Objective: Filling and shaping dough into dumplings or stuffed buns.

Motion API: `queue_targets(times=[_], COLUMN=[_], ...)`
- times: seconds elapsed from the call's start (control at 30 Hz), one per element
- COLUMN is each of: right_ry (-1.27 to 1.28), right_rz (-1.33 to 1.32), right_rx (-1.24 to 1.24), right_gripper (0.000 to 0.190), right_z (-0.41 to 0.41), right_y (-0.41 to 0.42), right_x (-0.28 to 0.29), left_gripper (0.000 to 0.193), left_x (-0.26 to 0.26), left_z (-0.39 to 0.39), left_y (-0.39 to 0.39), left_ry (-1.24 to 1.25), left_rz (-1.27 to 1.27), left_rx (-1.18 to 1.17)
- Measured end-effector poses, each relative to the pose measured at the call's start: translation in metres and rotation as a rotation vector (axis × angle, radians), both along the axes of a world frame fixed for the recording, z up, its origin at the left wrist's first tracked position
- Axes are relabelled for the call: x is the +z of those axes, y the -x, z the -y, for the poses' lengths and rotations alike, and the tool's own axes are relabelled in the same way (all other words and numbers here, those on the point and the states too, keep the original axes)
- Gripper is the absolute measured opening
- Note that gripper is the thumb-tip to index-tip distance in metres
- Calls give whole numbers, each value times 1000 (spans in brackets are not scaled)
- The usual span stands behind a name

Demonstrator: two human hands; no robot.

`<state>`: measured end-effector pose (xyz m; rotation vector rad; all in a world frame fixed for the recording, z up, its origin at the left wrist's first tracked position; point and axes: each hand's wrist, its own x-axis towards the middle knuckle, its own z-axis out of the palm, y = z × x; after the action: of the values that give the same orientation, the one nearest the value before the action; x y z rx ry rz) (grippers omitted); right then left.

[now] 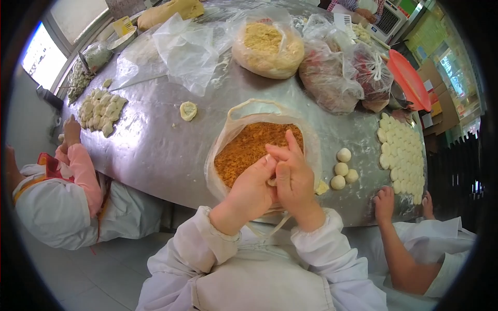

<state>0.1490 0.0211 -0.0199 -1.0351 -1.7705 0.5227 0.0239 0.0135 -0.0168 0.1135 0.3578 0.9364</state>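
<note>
My left hand (252, 184) and my right hand (296, 177) meet over an open plastic bag (212, 171) of crumbly orange-brown filling (247, 144). Between them they hold a small piece of pale dough (272, 181), mostly hidden by the fingers. My left hand is cupped under it; the right thumb and fingers close around it from the other side, with two fingers extended. Just right of the bag lie several round dough balls (341, 169), beside a yellowish scrap (321, 188). A small round piece of dough (188, 111) sits alone beyond the bag's left side.
On the metal table (155, 144), a bag of yellow crumbly mass (268, 50) and tied bags (330, 74) stand at the back. Flattened dough pieces (402, 155) lie right, dough lumps (102, 110) left. Co-workers' hands (384, 204) (72, 131) are on both sides; another person (363, 11) is across.
</note>
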Motion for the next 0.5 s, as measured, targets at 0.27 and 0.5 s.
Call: queue_targets(times=[0.27, 0.5], right_ry=[-82, 459], right_rz=[55, -632], right_rx=[-213, -161], right_gripper=[29, 56], right_z=[-1, 4], right_y=[15, 25], right_x=[1, 27], left_gripper=[30, 35], left_x=[5, -2], left_z=[0, 12], left_y=[-17, -7], left_ry=[-55, -731], left_rz=[-340, -927], left_rx=[104, 360])
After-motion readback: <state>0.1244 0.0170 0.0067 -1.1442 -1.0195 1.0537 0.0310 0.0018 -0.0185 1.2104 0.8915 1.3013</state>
